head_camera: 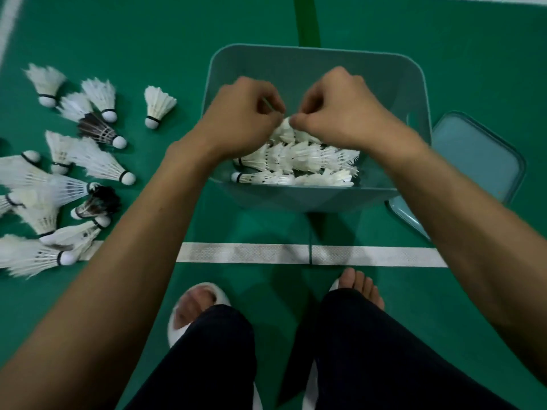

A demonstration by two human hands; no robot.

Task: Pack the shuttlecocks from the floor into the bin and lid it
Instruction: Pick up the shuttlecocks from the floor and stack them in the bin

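Teal plastic bin [316, 63] at frame centre, part-filled with stacked white feather shuttlecocks [296, 161] | loose shuttlecocks [88, 161] on green floor [444, 291], left | right hand [340, 108] fingers pinch top shuttlecock [285, 127] by its skirt; left hand [242, 113] fingers curled, hold unclear | likely light, crushable: take by cork | flat teal lid [479, 155] right, off.

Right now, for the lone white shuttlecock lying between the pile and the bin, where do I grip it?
Pinch the lone shuttlecock at its cork, probably from above and from the near side: it lies apart from the pile, cork end nearest, feather skirt flaring away. The left hand is nearer.
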